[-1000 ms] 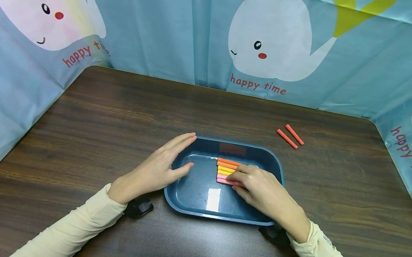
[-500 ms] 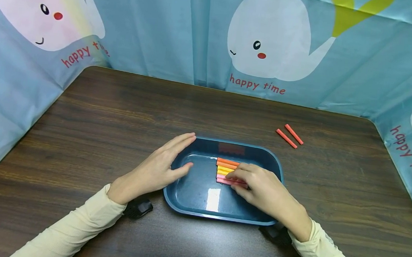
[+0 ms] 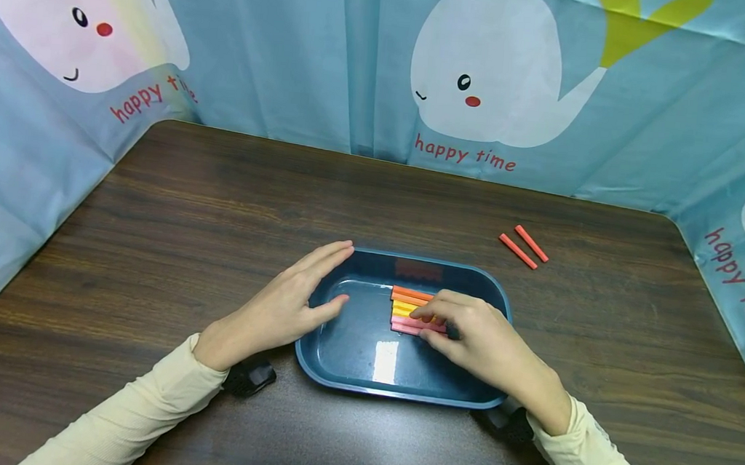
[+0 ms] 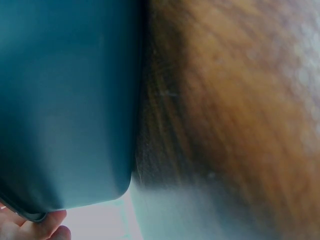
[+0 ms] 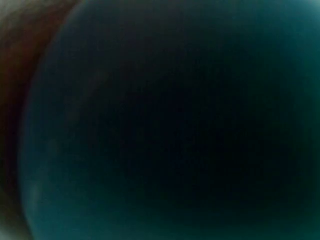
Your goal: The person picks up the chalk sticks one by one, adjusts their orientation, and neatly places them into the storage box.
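Note:
Inside a dark blue plastic tray, several short chalk-like sticks lie side by side in a row: orange at the far side, then yellow, pink nearest. My right hand is over their right ends, covering part of the row. Its fingers bend loosely, with thumb and index finger apart and no stick seen between them. My left hand, fingers straight and thumb spread, lies along the tray's left rim. From the left wrist, the tray's outer wall and some fingertips at its rim show. The right wrist view is dark and blurred.
Two red sticks lie on the dark wooden table beyond the tray's far right corner. A blue curtain with whale prints hangs along the table's back and sides. Black wrist straps show under both wrists.
My right hand has lifted slightly and shifted back to the right, its thumb coming away from the nearest pink stick and uncovering more of it. The left hand has stayed still.

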`<control>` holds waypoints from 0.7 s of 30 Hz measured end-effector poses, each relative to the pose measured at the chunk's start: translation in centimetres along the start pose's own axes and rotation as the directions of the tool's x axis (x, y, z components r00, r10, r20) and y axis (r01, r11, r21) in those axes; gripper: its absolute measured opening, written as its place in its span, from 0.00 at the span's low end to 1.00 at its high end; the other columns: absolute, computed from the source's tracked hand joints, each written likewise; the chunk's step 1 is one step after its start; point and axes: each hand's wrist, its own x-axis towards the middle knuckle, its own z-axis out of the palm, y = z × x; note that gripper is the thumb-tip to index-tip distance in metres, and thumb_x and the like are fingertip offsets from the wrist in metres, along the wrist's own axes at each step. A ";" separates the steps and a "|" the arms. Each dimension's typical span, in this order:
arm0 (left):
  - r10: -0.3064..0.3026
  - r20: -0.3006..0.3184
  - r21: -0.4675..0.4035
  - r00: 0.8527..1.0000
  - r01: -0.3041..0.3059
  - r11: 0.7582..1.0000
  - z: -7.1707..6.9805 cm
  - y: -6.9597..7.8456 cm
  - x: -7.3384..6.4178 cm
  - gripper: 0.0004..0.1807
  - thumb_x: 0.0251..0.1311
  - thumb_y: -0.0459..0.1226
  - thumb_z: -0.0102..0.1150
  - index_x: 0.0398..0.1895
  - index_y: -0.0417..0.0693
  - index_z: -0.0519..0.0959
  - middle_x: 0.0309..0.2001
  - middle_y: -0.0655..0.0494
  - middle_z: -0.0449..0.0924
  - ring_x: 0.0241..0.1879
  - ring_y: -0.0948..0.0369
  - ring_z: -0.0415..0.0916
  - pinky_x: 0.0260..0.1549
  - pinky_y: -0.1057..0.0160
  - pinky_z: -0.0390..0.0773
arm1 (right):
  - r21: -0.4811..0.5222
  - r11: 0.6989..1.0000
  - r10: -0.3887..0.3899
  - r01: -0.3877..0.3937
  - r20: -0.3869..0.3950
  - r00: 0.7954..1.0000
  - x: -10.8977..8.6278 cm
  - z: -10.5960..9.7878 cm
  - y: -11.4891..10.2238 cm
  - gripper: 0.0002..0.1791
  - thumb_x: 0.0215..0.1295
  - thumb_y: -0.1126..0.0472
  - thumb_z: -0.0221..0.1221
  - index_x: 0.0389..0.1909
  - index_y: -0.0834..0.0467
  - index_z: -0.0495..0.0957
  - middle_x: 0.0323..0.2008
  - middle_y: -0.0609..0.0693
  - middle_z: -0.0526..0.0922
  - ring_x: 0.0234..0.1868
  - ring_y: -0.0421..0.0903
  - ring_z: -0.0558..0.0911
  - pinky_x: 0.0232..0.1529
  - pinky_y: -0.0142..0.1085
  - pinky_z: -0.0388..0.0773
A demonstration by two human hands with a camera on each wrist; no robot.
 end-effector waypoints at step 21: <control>-0.003 0.000 -0.002 1.000 0.003 1.000 0.0 0.1 0.0 0.37 0.63 0.37 0.63 0.74 0.39 0.62 0.75 0.45 0.59 0.73 0.49 0.61 0.68 0.44 0.66 | 0.023 1.000 0.019 -0.015 -0.165 0.986 -0.9 -3.9 2.7 0.16 0.55 0.67 0.71 0.45 0.57 0.84 0.38 0.48 0.86 0.35 0.39 0.82 0.30 0.34 0.79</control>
